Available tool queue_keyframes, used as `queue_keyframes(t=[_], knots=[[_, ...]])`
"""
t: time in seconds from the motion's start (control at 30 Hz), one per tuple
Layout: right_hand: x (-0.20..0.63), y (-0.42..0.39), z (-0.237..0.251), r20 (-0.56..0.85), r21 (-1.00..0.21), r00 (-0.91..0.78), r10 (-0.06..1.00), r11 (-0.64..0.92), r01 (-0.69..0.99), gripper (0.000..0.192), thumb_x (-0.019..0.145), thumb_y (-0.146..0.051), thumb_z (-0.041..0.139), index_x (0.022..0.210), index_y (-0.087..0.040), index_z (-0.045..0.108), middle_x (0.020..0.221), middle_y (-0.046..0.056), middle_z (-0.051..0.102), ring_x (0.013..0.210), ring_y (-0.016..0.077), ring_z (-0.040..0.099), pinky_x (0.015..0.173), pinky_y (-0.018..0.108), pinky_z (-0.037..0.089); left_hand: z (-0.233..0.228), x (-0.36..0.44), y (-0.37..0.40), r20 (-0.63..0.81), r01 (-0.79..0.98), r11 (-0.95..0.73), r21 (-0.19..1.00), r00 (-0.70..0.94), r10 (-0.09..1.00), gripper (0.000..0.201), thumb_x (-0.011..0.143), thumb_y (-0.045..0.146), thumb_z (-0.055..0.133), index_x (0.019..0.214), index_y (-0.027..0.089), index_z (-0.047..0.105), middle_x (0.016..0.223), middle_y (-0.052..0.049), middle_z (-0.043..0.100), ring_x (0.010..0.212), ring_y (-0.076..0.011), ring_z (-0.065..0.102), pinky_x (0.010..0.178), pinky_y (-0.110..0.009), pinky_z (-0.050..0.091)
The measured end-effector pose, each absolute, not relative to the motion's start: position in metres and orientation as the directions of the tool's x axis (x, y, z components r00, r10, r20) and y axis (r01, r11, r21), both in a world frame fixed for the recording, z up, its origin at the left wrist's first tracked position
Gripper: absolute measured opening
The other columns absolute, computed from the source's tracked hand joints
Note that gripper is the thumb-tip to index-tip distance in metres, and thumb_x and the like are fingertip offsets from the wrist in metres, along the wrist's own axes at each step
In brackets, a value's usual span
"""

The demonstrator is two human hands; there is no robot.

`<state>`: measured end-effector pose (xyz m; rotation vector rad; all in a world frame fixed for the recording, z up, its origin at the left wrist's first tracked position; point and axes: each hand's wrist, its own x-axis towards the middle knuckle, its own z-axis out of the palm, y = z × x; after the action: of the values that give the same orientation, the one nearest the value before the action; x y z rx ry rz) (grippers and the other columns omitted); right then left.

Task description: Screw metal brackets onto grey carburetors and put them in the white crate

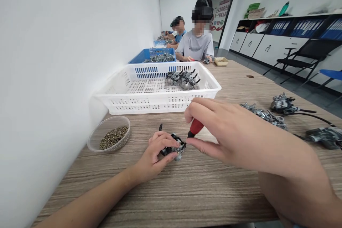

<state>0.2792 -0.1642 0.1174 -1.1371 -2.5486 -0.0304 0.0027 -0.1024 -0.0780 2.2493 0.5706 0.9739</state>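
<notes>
Right hand [213,128] grips red screwdriver [196,128], tip angled onto part [173,148]; left hand [157,151] clamps part, steadying it; screw bowl [109,138] left of part, within reach.

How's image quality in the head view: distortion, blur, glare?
Head view: wide-angle stretch enlarges the right hand and forearm at the edge; left hand and metal part sharp; light even, shadows soft, no glare on the table; co-workers' faces blurred.

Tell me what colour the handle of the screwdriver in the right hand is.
Red, with a black tip; the screwdriver in the right hand shows only in the head view.
</notes>
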Motion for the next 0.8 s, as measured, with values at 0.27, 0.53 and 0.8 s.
queue_keyframes(t=[0.27, 0.53, 0.8], knots=[[0.276, -0.165, 0.119, 0.268, -0.154, -0.732, 0.627, 0.777, 0.610, 0.014, 0.117, -0.020, 0.054, 0.104, -0.022, 0.060, 0.101, 0.004, 0.069, 0.081, 0.0194, 0.057, 0.070, 0.035, 0.035, -0.076, 0.002, -0.103, 0.455, 0.202, -0.736, 0.646, 0.672, 0.584, 0.026, 0.118, 0.032, 0.063, 0.140, 0.035, 0.076, 0.138, -0.007, 0.079, 0.133, -0.0296, 0.060, 0.122, -0.055, 0.044], [0.277, -0.164, 0.115, 0.320, -0.064, -0.610, 0.725, 0.659, 0.750, 0.024, 0.114, -0.043, 0.068, 0.108, -0.022, 0.059, 0.090, 0.001, 0.070, 0.071, 0.0196, 0.058, 0.063, 0.035, 0.032, -0.059, 0.002, -0.106, 0.349, 0.288, -0.707, 0.646, 0.712, 0.609, 0.033, 0.117, 0.034, 0.066, 0.147, 0.040, 0.075, 0.118, -0.006, 0.074, 0.123, -0.0310, 0.055, 0.110, -0.051, 0.041], [0.283, -0.171, 0.121, 0.186, -0.228, -0.690, 0.699, 0.714, 0.662, 0.011, 0.118, -0.020, 0.050, 0.111, -0.022, 0.058, 0.105, 0.003, 0.067, 0.081, 0.0195, 0.059, 0.068, 0.035, 0.038, -0.025, 0.009, -0.090, 0.206, 0.373, -0.809, 0.454, 0.840, 0.502, 0.034, 0.112, 0.047, 0.071, 0.145, 0.039, 0.076, 0.118, -0.006, 0.074, 0.108, -0.0311, 0.053, 0.104, -0.050, 0.038]])
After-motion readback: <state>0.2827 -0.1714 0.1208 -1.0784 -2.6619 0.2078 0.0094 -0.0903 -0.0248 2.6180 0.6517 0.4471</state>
